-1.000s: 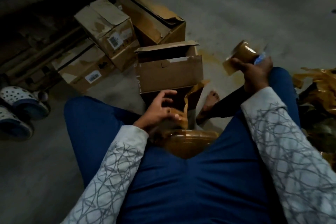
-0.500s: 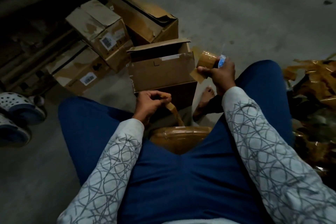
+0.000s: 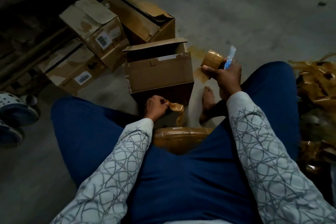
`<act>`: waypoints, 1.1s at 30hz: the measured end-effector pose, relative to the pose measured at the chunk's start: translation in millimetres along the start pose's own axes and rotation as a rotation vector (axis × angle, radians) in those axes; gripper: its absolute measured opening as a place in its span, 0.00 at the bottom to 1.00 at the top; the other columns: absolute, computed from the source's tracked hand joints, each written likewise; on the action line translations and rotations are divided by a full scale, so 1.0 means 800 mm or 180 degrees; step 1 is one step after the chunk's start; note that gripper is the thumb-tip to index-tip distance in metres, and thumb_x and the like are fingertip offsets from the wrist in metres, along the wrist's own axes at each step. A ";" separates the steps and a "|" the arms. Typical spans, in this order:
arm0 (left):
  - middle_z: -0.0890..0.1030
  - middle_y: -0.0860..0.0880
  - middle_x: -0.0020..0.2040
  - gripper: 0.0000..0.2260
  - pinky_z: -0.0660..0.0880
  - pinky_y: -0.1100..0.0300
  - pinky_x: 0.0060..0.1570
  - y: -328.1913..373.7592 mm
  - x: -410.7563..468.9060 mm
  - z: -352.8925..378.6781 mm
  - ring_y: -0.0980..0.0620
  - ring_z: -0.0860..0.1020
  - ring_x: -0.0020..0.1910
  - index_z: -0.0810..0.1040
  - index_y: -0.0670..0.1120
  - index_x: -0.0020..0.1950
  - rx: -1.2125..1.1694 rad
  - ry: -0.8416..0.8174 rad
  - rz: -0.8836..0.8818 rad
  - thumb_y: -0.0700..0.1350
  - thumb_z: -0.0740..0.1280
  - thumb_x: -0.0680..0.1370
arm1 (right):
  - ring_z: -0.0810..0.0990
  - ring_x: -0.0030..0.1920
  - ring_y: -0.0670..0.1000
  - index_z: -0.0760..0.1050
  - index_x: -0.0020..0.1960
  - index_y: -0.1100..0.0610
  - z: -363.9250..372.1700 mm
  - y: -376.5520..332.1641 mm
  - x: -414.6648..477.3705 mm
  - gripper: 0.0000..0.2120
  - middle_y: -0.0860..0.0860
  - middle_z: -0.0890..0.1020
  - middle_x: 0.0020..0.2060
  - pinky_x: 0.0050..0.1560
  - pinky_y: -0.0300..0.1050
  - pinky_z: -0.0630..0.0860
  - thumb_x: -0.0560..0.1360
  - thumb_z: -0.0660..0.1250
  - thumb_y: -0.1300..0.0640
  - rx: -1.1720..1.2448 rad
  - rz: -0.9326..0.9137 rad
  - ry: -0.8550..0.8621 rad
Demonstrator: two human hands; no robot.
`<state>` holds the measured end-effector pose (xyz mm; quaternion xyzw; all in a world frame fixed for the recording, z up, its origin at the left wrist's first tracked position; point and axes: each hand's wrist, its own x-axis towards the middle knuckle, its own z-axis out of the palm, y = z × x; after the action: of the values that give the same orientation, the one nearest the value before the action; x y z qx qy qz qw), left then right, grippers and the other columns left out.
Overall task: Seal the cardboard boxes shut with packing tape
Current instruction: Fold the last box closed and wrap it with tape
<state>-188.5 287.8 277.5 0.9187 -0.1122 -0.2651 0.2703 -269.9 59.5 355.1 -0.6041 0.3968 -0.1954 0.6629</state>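
Concrete floor (image 3: pixel 236 14) carries the open box (image 3: pixel 160 72). Beside it, the right hand (image 3: pixel 228 76), gripping the tape roll (image 3: pixel 211 60), has dropped lower; the left hand (image 3: pixel 155 103) now pinches a crumpled strip (image 3: pixel 175 107). Sealing apparently not begun.

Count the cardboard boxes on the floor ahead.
4: open box nearest you, torn box behind it, tilted labelled box at left, flat labelled box farthest left. The tape-wrapped bundle between the legs may be another.

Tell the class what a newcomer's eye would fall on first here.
The right hand holds a tape roll up at centre right, while the left hand pinches a crumpled tape strip low in the middle. Just beyond stands an open box, with more boxes piled upper left.
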 end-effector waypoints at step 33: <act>0.71 0.46 0.34 0.05 0.68 0.58 0.30 -0.059 0.070 0.012 0.50 0.68 0.29 0.72 0.44 0.45 -0.1734 -0.0700 -0.1891 0.38 0.61 0.81 | 0.83 0.54 0.49 0.72 0.51 0.49 0.023 -0.003 -0.026 0.26 0.50 0.82 0.53 0.54 0.52 0.83 0.63 0.82 0.65 -0.0002 0.0175 -0.0015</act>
<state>-144.3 302.9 220.3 0.7723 0.2038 -0.4480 0.4017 -267.8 86.3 362.6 -0.5937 0.4117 -0.1754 0.6688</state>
